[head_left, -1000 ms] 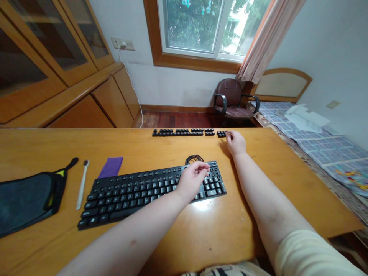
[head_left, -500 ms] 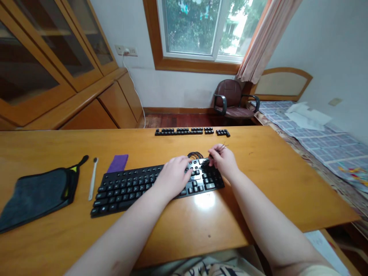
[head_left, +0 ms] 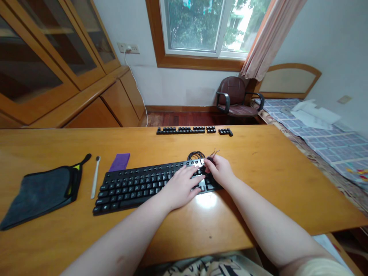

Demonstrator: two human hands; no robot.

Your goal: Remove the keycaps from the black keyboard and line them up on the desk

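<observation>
A black keyboard lies slantwise on the desk. On its right part rests my left hand, palm down with fingers spread over the keys. My right hand is closed round a small keycap puller at the keyboard's upper right; two thin wire ends stick up above the fingers. The puller's lower end is mostly hidden by my hands, so I cannot tell whether it grips a key. Behind the keyboard sits a coiled black cable.
Several loose black keycaps stand in rows along the desk's far edge. To the left lie a purple cloth, a white brush shaped like a toothbrush, and a dark grey cloth item. A chair stands beyond the wooden desk.
My left hand has shifted slightly right, its fingers now spread nearer my right hand. My right hand has turned and dipped a little; the puller's wire ends now point more upright.
</observation>
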